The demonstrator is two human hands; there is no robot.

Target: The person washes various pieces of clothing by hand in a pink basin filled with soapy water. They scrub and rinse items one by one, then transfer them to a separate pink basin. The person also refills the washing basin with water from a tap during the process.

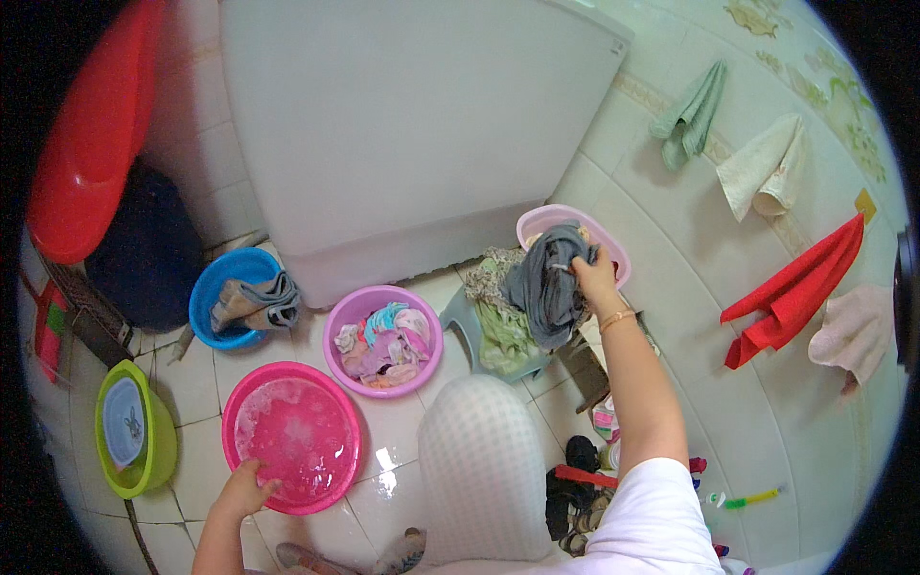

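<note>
My right hand point(598, 277) grips a bundle of dark grey cloth point(550, 287) that rests over the heap on a grey-green plastic stool point(466, 330). On that stool also lie a light green cloth point(503, 341) and a patterned cloth point(485, 277). A pale pink basin point(550, 213) stands just behind the bundle, partly hidden by it. My left hand point(248, 489) is at the lower left rim of a bright pink basin point(298, 438) of foamy water, fingers spread; whether it touches the rim is unclear. Behind, a purple basin point(334, 338) holds several small coloured garments.
A blue basin point(201, 287) holds folded grey and brown cloth. At the left stands a lime green basin point(162, 453) with a smaller blue one inside. A large white appliance point(424, 129) stands ahead. Towels, one a red cloth point(790, 295), hang on the right wall; shoes and bottles lie at lower right.
</note>
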